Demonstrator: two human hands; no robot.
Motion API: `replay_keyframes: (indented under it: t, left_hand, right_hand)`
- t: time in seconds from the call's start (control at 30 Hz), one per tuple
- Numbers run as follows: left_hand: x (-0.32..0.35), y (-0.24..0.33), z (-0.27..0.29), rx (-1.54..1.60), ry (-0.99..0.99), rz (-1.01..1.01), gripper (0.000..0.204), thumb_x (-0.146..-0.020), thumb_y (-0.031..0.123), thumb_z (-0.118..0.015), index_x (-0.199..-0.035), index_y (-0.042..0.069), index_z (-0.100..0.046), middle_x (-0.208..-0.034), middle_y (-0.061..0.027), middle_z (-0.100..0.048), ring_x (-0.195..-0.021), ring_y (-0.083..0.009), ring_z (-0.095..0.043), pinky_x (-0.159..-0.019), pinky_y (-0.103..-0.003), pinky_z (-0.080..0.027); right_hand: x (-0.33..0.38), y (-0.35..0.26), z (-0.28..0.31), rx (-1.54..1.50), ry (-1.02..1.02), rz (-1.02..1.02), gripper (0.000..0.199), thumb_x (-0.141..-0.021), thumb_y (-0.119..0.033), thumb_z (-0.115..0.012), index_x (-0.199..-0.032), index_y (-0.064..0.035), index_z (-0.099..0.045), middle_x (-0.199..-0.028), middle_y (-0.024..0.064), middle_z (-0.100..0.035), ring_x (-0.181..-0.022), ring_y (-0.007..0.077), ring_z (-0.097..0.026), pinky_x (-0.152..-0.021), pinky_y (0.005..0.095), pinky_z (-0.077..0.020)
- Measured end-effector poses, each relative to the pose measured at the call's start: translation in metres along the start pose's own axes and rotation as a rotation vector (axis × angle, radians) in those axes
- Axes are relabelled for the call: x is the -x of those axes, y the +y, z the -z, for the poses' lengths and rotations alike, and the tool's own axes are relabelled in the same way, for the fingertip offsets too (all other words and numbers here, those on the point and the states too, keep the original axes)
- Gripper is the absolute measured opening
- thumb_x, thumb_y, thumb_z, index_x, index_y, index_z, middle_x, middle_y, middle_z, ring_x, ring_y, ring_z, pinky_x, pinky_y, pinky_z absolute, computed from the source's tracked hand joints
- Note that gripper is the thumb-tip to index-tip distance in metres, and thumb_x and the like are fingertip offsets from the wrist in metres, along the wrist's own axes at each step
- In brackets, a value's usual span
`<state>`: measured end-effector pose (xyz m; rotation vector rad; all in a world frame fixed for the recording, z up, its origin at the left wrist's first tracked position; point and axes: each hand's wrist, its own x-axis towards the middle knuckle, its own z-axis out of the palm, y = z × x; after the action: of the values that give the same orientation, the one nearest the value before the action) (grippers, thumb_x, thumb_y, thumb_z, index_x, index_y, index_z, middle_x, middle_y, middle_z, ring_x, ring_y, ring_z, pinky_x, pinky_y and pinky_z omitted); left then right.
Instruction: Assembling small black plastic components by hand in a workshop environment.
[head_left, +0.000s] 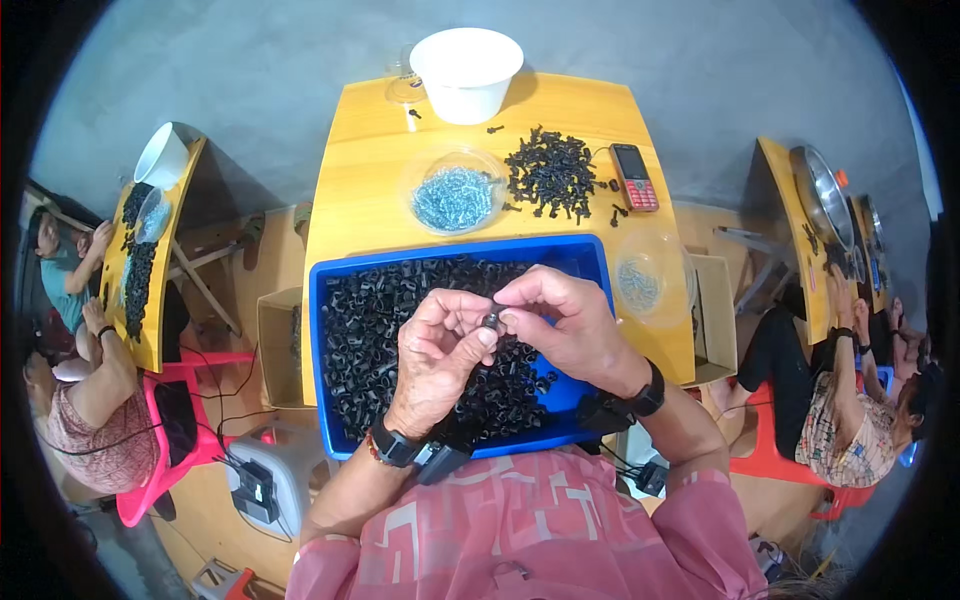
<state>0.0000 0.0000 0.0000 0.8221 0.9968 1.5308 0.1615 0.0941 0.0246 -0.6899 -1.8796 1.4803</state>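
Over a blue tray (318,350) heaped with small black plastic parts (375,340), my two hands meet fingertip to fingertip. My left hand (440,345) pinches a small dark fitting (490,321) between thumb and fingers. From the other side, my right hand (570,320) closes thumb and forefinger at the top of the same piece; whether a second small part sits between them is hidden. Beyond the tray lie a clear bowl of silvery-blue screws (452,198) and a loose pile of black screw-like pieces (552,170).
A white tub (467,70) stands at the table's far edge. A red-and-black keypad phone (635,178) lies beside the black pile, with a clear dish of small metal pieces (640,283) nearer me. Cardboard boxes (714,310) flank the yellow table (350,150). Other people sit at side tables.
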Motion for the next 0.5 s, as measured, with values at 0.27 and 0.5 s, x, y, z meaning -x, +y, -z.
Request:
replay_keyframes:
  t: [0.27, 0.5]
  left_hand:
    - [0.006, 0.001, -0.002, -0.114, 0.02, 0.012, 0.024, -0.089, 0.0, -0.07, -0.109, 0.002, -0.057, -0.087, -0.0024, -0.061, -0.075, -0.008, -0.059, -0.063, -0.022, -0.053]
    - [0.004, 0.001, -0.004, -0.052, 0.04, 0.02, 0.023, -0.087, 0.001, -0.072, -0.102, 0.004, -0.055, -0.086, 0.0003, -0.058, -0.073, -0.0065, -0.058, -0.062, -0.022, -0.052]
  right_hand:
    - [-0.002, -0.012, -0.002, 0.267, -0.023, 0.275, 0.016, -0.085, 0.002, -0.066, -0.1, -0.0045, -0.066, -0.086, 0.0084, -0.063, -0.077, 0.0211, -0.064, -0.065, 0.0307, -0.0527]
    - [-0.005, -0.02, 0.001, 0.326, -0.053, 0.272, 0.016, -0.085, 0.002, -0.064, -0.099, -0.0046, -0.066, -0.086, 0.0093, -0.063, -0.079, 0.0251, -0.064, -0.067, 0.0329, -0.0528]
